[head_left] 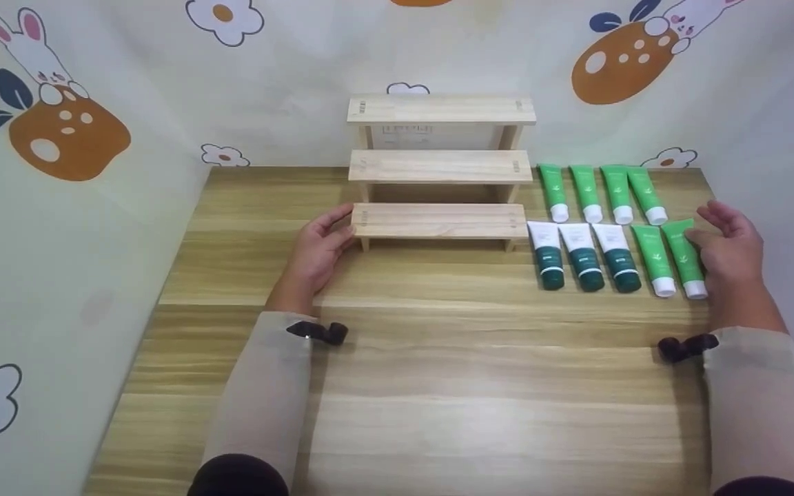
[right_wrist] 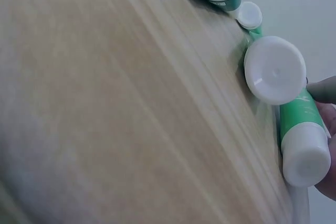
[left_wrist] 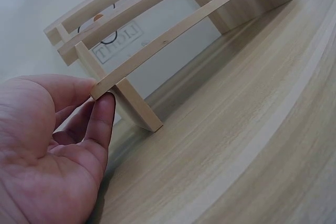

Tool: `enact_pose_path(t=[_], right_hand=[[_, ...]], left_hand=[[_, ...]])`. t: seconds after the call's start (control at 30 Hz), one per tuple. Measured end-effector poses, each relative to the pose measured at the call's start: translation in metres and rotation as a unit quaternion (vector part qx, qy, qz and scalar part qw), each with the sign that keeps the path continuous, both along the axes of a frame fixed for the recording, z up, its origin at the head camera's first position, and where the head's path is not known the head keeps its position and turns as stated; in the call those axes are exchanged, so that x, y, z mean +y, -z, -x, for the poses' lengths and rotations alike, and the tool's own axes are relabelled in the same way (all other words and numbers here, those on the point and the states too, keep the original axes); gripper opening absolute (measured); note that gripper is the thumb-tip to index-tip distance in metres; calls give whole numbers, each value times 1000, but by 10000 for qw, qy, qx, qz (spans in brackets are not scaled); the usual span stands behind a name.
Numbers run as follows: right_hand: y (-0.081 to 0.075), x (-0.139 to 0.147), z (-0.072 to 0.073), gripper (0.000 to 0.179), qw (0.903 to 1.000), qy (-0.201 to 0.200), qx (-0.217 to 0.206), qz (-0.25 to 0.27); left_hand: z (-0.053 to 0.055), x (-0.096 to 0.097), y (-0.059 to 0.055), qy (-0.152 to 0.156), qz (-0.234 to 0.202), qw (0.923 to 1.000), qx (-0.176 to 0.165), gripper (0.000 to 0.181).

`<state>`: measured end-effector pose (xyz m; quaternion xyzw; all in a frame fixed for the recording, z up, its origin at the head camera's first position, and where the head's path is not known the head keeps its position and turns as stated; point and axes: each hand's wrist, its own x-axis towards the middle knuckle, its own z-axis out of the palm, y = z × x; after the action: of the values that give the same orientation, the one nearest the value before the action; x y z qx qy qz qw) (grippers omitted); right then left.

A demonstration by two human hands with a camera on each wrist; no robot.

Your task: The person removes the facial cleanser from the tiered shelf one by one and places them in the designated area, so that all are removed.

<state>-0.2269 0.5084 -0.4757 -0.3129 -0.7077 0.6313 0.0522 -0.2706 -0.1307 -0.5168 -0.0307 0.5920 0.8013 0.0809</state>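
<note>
A three-tier wooden step rack (head_left: 438,220) stands at the back of the table. My left hand (head_left: 318,251) pinches the left end of its lowest board between thumb and fingers, clearly seen in the left wrist view (left_wrist: 58,145). My right hand (head_left: 735,248) is beside the rightmost green tube (head_left: 683,258), thumb against its upper edge and fingers loosely extended. In the right wrist view that tube's white cap (right_wrist: 306,156) faces the camera, and most of the hand is out of frame.
Right of the rack lie white-and-dark-green tubes (head_left: 582,255) and, behind them, a row of green tubes (head_left: 584,189). Another green tube (head_left: 653,258) lies beside the rightmost one. Patterned cloth (head_left: 287,89) hangs behind the wooden table (head_left: 480,386).
</note>
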Motion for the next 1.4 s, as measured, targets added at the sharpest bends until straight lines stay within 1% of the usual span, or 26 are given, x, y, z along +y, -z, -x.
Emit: enact_pose_path(t=[0.17,0.33,0.43,0.5,0.67,0.93,1.0,1.1,1.17,1.3,1.4], right_hand=[[-4,2,2,72,9993,-56,-247,-268],[-11,4,-1,70,9995,-102,-201,-206],[-16,5,-3,69,9992,-147,-209,-322],[-19,5,-3,68,9994,-140,-162,-289],[-27,-2,-3,64,9995,-108,273,139],[-38,-34,5,51,9966,-191,786,136],[-43,-45,7,51,9965,-208,797,135],[-49,-63,11,50,9948,-267,964,176],[-50,-76,13,49,9923,-348,1164,224],[-48,-104,17,43,9822,-568,1726,469],[-46,-122,20,40,9764,-705,1941,639]], left_hand=[[0,0,0,35,63,10000,-28,51],[2,-1,1,44,82,9999,-43,51],[3,-1,2,31,103,9999,-45,51],[3,0,2,35,123,9999,-37,51],[2,0,0,42,114,9999,6,51],[1,0,-1,54,184,9998,11,51],[1,0,-1,45,141,9999,27,51],[1,0,-2,47,80,9999,51,51],[1,-1,-2,33,79,10000,49,52],[0,-1,-2,1,128,9999,9,52],[-1,0,-1,15,134,9999,8,52]])
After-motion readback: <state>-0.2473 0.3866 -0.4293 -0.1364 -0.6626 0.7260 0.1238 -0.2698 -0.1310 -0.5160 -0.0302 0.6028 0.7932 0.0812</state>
